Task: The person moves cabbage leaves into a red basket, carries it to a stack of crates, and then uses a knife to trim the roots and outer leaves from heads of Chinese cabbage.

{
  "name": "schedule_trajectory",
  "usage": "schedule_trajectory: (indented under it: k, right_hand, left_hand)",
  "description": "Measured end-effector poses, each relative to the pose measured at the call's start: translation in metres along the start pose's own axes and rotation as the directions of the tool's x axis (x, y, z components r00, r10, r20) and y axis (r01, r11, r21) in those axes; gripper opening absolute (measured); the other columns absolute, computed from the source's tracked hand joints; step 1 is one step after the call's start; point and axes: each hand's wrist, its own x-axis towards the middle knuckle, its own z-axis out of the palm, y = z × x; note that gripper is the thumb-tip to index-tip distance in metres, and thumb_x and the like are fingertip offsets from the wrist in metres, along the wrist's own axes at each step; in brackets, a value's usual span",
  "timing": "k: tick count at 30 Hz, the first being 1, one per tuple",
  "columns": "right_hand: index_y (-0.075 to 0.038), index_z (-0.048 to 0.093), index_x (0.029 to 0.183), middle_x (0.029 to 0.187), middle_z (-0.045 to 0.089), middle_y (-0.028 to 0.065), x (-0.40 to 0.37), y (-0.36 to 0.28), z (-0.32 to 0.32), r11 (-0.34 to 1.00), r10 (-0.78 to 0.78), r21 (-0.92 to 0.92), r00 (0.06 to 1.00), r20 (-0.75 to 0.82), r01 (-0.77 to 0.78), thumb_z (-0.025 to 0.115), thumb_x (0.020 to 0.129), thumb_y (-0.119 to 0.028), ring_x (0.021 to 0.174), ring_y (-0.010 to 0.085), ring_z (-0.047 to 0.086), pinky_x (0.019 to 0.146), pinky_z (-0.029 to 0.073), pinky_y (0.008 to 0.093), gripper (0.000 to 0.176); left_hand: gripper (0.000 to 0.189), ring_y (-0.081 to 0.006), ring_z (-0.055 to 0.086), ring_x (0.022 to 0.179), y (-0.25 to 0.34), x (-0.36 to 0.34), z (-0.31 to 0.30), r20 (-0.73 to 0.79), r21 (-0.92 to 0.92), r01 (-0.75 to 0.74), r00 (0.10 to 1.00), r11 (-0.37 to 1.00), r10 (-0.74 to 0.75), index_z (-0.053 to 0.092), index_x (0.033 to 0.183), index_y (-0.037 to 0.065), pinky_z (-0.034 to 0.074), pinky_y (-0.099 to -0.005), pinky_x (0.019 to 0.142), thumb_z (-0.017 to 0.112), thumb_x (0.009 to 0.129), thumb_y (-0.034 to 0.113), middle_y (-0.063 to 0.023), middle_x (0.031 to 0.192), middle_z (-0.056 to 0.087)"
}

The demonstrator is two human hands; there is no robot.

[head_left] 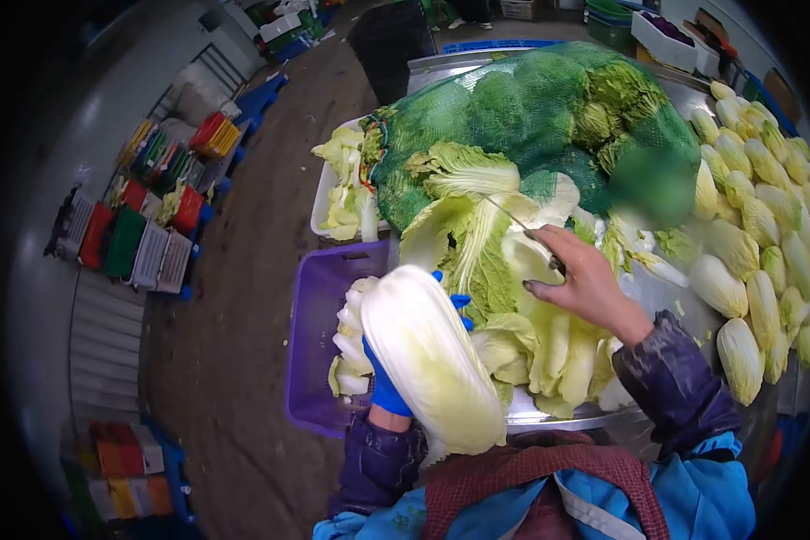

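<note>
A pale, trimmed napa cabbage (pixel 427 360) lies tilted across my left hand (pixel 387 389), which wears a blue glove. The gloved fingers are wrapped round it from below, with the tips showing along its right side. My bare right hand (pixel 578 277) is closed on a knife (pixel 510 216), whose thin blade points up and left over loose cabbage leaves (pixel 481 256). Most of the knife's handle is hidden in the palm. More stripped leaves lie below the right hand on the metal table (pixel 643 292). The blade and the held cabbage are apart.
A green mesh sack (pixel 504 117) of cabbages spans the far side of the table. Several trimmed cabbages (pixel 742 261) are piled on the right. Left of the table stand a purple crate (pixel 306 351) with cut pieces and a white bin (pixel 322 202) with leaves.
</note>
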Motion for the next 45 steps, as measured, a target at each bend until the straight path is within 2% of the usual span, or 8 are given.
schedule_trajectory:
  k: [7, 10, 18, 24, 32, 34, 37, 45]
  right_hand:
    - [0.001, 0.046, 0.12, 0.091, 0.06, 0.0102, -0.013, -0.058, 0.019, 0.194, 0.138, 0.588, 0.615, 0.776, -0.785, 0.071, 0.074, -0.035, 0.045, 0.007, 0.047, 0.038, 0.037, 0.0202, 0.064]
    - [0.0, 0.045, 0.121, 0.088, 0.06, 0.0077, -0.016, -0.06, 0.003, 0.225, 0.249, 0.692, 0.727, 0.64, -0.686, 0.072, 0.073, -0.035, 0.055, 0.0101, 0.052, 0.048, 0.043, 0.0229, 0.065]
    - [-0.006, 0.048, 0.117, 0.083, 0.063, 0.0174, -0.02, -0.059, 0.01, 0.843, 0.298, 0.305, 0.857, 0.421, -0.443, 0.067, 0.068, -0.025, 0.073, 0.0272, 0.063, 0.066, 0.049, 0.0344, 0.056]
    - [-0.008, 0.053, 0.109, 0.076, 0.064, 0.0136, -0.007, -0.018, 0.007, 0.905, 0.388, 0.115, 0.904, 0.179, -0.41, 0.057, 0.072, -0.018, 0.067, 0.0317, 0.062, 0.064, 0.05, 0.0389, 0.039]
    - [-0.002, 0.055, 0.109, 0.095, 0.059, 0.0155, -0.026, -0.012, 0.014, 0.969, 0.241, 0.011, 0.958, 0.156, -0.246, 0.067, 0.073, -0.026, 0.074, 0.0198, 0.059, 0.068, 0.047, 0.0292, 0.045]
    - [-0.002, 0.052, 0.114, 0.093, 0.06, 0.014, -0.018, -0.033, 0.009, 0.703, 0.306, 0.488, 0.839, 0.449, -0.517, 0.066, 0.074, -0.028, 0.075, 0.0179, 0.059, 0.068, 0.047, 0.0321, 0.049]
    - [0.0, 0.05, 0.112, 0.09, 0.059, 0.0105, 0.004, -0.064, -0.009, 0.422, 0.297, 0.408, 0.549, 0.781, -0.81, 0.068, 0.073, -0.024, 0.074, 0.0134, 0.055, 0.067, 0.046, 0.0282, 0.049]
    - [0.002, 0.048, 0.105, 0.082, 0.058, 0.0268, -0.024, -0.047, 0.028, 0.807, 0.297, 0.357, 0.846, 0.442, -0.47, 0.063, 0.064, -0.015, 0.077, 0.041, 0.058, 0.069, 0.046, 0.0408, 0.047]
  left_hand:
    - [0.061, -0.0248, 0.041, 0.118, -0.033, 0.012, -0.038, 0.14, -0.35, -0.135, 0.971, 0.927, 0.195, 0.024, 0.137, 0.007, 0.033, -0.0388, 0.101, 0.028, 0.094, 0.049, -0.0116, 0.135, 0.038]
    - [0.075, -0.0298, 0.043, 0.118, -0.005, -0.003, -0.011, -0.191, 0.122, 0.016, 0.982, 0.992, 0.008, 0.024, 0.137, 0.005, 0.038, -0.0413, 0.098, 0.031, 0.087, 0.06, -0.0158, 0.134, 0.038]
    - [0.059, -0.0304, 0.05, 0.11, -0.006, -0.013, 0.012, -0.162, -0.071, 0.071, 0.983, 0.995, -0.082, 0.032, 0.132, 0.001, 0.042, -0.0438, 0.094, 0.059, 0.081, 0.014, -0.0177, 0.124, 0.047]
    - [0.066, -0.0324, 0.048, 0.112, -0.005, -0.029, 0.005, -0.211, -0.203, 0.22, 0.942, 0.954, -0.262, 0.031, 0.133, 0.002, 0.038, -0.0456, 0.097, 0.059, 0.079, 0.026, -0.0177, 0.127, 0.045]
    - [0.079, -0.0328, 0.041, 0.119, -0.009, -0.027, 0.0, -0.133, -0.303, 0.025, 0.989, 0.953, -0.068, 0.026, 0.137, 0.003, 0.032, -0.0455, 0.101, 0.05, 0.079, 0.051, -0.0173, 0.133, 0.038]
    - [0.079, -0.0329, 0.041, 0.119, -0.006, -0.022, 0.005, -0.135, -0.287, -0.063, 0.991, 0.956, 0.024, 0.025, 0.137, 0.003, 0.032, -0.046, 0.101, 0.049, 0.08, 0.053, -0.0176, 0.133, 0.038]
    - [0.076, -0.03, 0.042, 0.119, -0.015, -0.026, -0.012, -0.247, -0.224, -0.007, 0.968, 0.975, -0.05, 0.026, 0.136, 0.003, 0.034, -0.0431, 0.101, 0.055, 0.081, 0.046, -0.0157, 0.133, 0.039]
    - [0.069, -0.0218, 0.042, 0.118, -0.014, -0.008, 0.008, -0.212, 0.548, -0.196, 0.908, 0.813, 0.362, 0.027, 0.135, 0.003, 0.034, -0.0339, 0.1, 0.064, 0.08, 0.024, -0.0111, 0.128, 0.041]
